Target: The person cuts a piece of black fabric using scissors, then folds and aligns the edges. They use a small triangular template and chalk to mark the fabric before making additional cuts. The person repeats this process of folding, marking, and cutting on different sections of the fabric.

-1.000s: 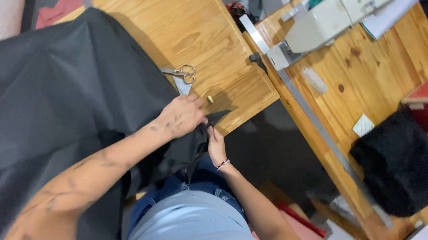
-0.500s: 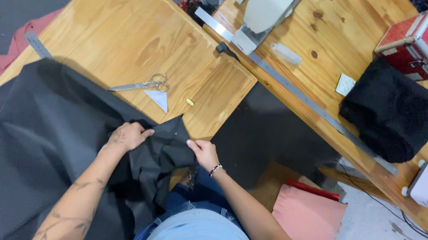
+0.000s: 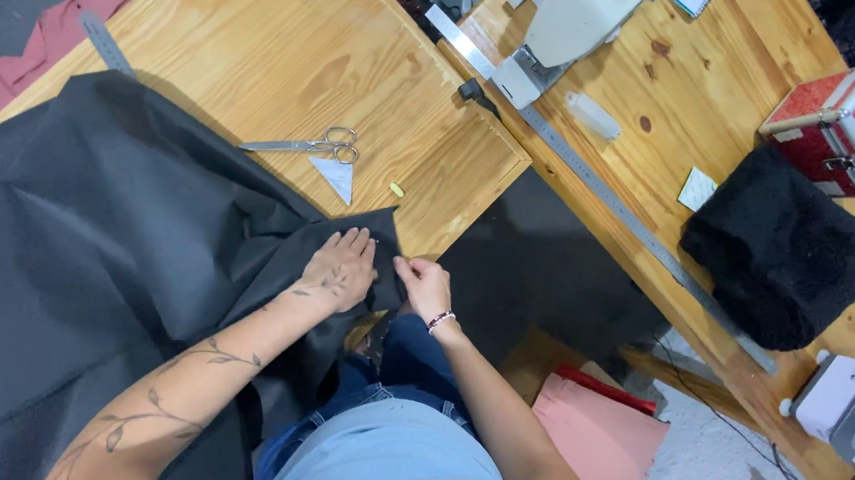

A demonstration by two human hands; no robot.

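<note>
Item: black fabric (image 3: 117, 252), draped over the wooden table (image 3: 265, 71), its corner at the table's near edge. My left hand (image 3: 337, 271) lies flat on that corner, fingers spread, apparently pinning it; my right hand (image 3: 423, 285) pinches its edge, likely to fold it. Nearby: scissors (image 3: 306, 146), a white triangle (image 3: 336, 176), small yellow chalk (image 3: 397, 189). None obstructs either hand.

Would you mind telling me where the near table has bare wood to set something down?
Bare wood lies beyond the scissors, between the black fabric and the table's right edge. A smaller patch sits right of the yellow chalk. Near the left hand and right hand, fabric covers everything.
</note>
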